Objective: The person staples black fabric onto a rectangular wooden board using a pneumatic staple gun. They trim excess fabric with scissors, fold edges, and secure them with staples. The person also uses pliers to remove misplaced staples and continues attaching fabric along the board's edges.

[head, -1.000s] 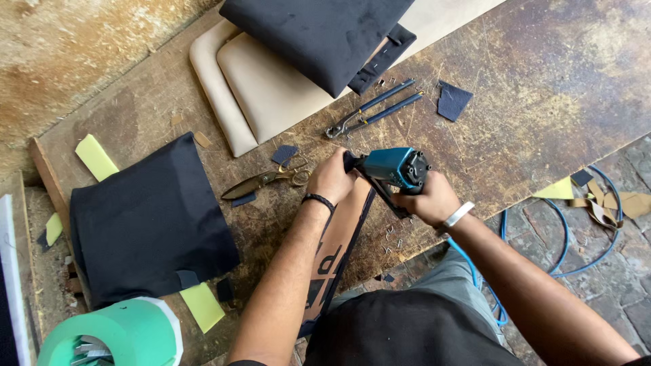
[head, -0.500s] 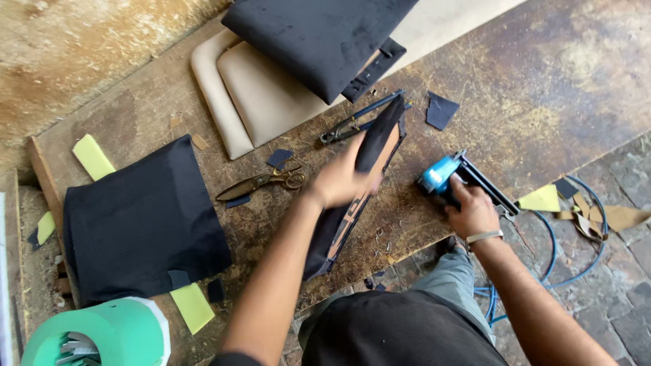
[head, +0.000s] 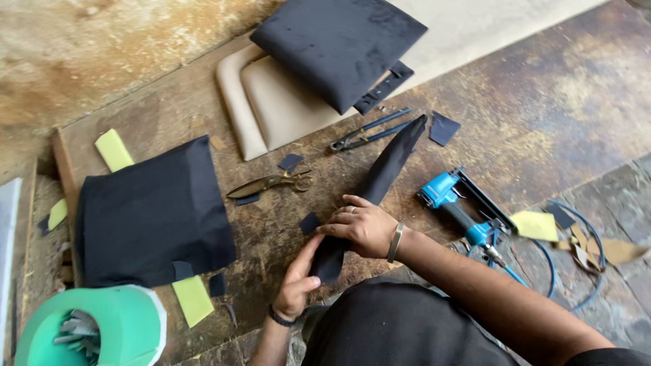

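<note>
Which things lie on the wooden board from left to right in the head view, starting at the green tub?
Round green plastic tub → large black fabric-covered pad → brass-coloured scissors → long narrow black fabric-covered strip under both hands → blue pneumatic staple gun → yellow foam scrap.
</note>
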